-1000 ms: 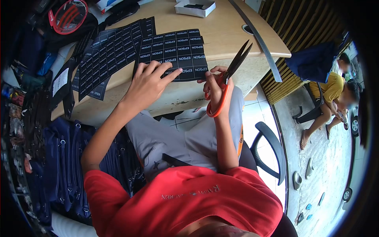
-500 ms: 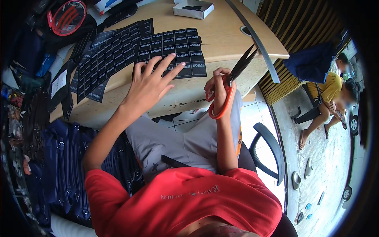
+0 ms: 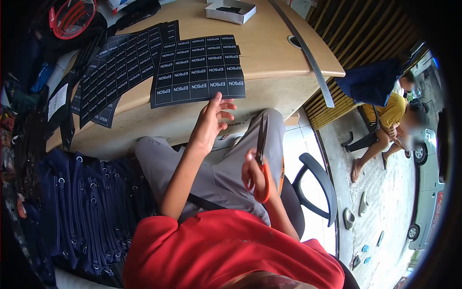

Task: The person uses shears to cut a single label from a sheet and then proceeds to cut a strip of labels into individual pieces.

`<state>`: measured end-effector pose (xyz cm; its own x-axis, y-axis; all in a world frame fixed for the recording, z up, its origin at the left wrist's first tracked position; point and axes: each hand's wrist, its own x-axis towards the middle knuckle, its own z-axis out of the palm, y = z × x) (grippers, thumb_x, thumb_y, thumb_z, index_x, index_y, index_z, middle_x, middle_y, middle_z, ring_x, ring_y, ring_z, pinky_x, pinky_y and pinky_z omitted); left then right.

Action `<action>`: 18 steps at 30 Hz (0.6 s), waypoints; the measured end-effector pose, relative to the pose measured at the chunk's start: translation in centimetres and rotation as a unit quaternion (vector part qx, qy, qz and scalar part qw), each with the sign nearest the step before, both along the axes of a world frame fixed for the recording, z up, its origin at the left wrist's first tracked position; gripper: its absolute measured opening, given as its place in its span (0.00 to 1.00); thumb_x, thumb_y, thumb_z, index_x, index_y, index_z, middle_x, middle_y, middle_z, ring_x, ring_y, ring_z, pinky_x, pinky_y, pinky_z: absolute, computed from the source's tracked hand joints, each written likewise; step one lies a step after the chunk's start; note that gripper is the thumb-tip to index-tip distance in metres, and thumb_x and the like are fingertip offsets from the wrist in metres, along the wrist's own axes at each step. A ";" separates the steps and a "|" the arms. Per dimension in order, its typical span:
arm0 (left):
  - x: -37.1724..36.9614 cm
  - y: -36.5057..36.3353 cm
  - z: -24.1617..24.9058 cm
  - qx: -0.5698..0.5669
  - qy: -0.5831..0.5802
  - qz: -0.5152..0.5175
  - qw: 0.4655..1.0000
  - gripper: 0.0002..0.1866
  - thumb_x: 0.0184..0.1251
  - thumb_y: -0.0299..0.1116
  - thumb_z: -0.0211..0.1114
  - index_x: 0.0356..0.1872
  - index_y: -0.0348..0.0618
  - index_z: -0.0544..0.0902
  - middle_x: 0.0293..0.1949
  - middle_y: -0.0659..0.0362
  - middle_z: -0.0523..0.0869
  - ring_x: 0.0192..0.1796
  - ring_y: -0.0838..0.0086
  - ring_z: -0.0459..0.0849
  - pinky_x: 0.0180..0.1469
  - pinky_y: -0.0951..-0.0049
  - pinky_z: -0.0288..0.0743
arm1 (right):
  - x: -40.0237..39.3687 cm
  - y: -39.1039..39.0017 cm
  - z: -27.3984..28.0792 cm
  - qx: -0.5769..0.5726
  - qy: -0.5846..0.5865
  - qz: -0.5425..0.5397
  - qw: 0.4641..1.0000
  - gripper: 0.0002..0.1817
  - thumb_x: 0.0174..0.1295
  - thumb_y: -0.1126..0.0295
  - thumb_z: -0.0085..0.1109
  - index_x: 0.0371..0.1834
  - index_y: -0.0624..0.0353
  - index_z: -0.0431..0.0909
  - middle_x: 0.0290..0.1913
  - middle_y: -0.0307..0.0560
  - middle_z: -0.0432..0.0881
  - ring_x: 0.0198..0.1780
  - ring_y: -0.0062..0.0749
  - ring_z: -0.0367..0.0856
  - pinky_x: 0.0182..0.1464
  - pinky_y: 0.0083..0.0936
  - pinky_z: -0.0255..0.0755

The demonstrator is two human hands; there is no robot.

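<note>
My right hand (image 3: pixel 253 174) grips a pair of scissors (image 3: pixel 263 188) by the orange handles, low over my lap, with the dark blades pointing up toward the desk. My left hand (image 3: pixel 211 121) is turned palm sideways, fingers apart, just in front of the desk's edge. One fingertip overlaps the near edge of a black printed sheet (image 3: pixel 199 72) marked with rows of EPSON labels. That sheet hangs slightly over the desk front. To its left, further black EPSON sheets (image 3: pixel 120 60) lie overlapped and fanned at an angle.
On the wooden desk (image 3: pixel 269 53) are an open white box (image 3: pixel 230 11) and a long metal ruler (image 3: pixel 308 55) reaching past the edge. Dark blue straps with metal rings (image 3: pixel 86 207) hang at lower left. A chair armrest (image 3: pixel 317 192) is at right; people sit beyond it.
My left hand has come off the sheet's surface, back to the desk edge, and turned over. My right hand has dropped toward my lap with the scissors, whose blades now look narrower.
</note>
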<state>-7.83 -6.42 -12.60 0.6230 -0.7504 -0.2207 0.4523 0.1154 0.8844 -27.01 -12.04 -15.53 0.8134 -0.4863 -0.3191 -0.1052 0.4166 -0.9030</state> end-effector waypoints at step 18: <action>2.8 -2.0 3.6 -0.099 -0.117 0.139 0.978 0.21 0.74 0.48 0.52 0.30 0.39 0.78 0.24 0.56 0.83 0.21 0.79 0.81 0.15 0.83 0.57 | -5.0 3.3 -3.0 0.021 0.065 0.185 0.980 0.18 0.71 0.62 0.51 0.56 0.58 0.59 0.20 0.40 0.74 0.20 0.18 0.71 0.24 0.18 0.63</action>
